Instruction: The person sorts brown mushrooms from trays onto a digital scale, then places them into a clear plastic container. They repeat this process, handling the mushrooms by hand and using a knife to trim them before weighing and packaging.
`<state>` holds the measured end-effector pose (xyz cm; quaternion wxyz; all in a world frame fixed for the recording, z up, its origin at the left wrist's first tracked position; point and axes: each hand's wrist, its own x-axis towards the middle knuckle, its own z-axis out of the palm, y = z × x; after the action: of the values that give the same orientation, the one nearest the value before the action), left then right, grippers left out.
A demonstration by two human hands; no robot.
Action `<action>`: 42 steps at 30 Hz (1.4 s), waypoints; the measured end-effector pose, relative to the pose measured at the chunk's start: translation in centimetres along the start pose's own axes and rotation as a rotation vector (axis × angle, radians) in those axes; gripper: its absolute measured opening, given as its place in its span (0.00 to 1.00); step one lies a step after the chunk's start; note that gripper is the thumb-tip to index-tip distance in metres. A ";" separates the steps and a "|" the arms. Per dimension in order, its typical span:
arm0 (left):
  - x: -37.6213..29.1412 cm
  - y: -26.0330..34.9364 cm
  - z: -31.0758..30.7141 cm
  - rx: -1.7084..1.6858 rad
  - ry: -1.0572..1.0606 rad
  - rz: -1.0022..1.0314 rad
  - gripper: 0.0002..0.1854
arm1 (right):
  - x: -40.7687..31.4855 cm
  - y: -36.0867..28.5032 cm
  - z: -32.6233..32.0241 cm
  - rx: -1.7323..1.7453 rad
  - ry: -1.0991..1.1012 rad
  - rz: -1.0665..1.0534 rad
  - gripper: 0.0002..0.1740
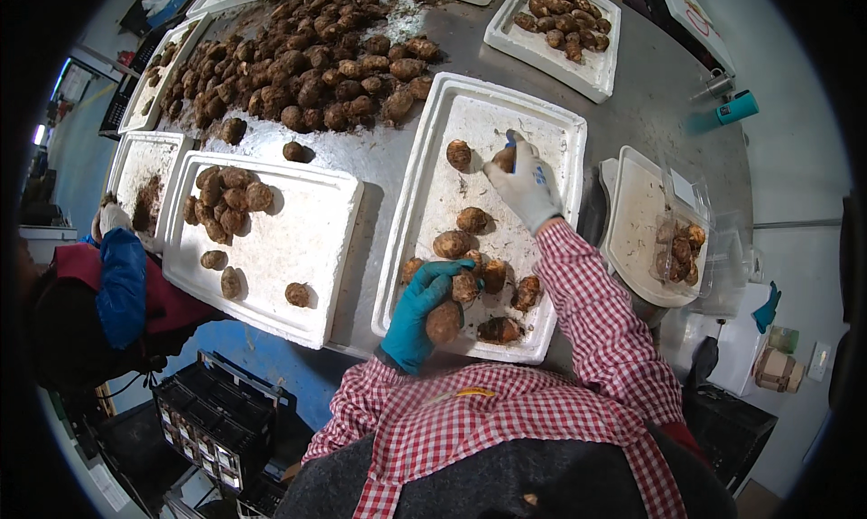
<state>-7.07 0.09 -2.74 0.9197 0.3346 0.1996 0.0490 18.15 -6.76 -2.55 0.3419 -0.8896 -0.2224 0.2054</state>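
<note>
A white foam tray point(433, 146) lies before me with several brown taro corms in it. My left hand point(427, 309), in a teal rubber glove, holds corms over the tray's near left part: a hairy one point(443, 322) by the palm and a ringed one point(464, 286) at the fingers. My right hand point(525, 180), in a white knit glove with a blue mark, has its fingers around another corm point(504, 160) in the upper part of the tray. A single corm point(458, 154) lies just left of that hand. More corms point(473, 219) lie between my hands.
A large heap of soil-covered corms point(305, 65) lies on the metal table point(379, 153). Foam trays with corms stand at left point(311, 214) and upper right point(596, 65). At right are a scale point(630, 248) with a clear box of corms and a teal bottle point(737, 108). A co-worker point(122, 282) is at left.
</note>
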 end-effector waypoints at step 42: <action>10.4 -5.5 25.1 0.539 -0.431 0.144 0.22 | -21.4 12.7 -21.9 0.269 1.034 -0.090 0.15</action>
<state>12.26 -16.81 7.77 0.8135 0.5812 -0.0173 -0.0125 15.25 -38.08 8.07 0.5264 -0.8125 -0.0345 -0.2480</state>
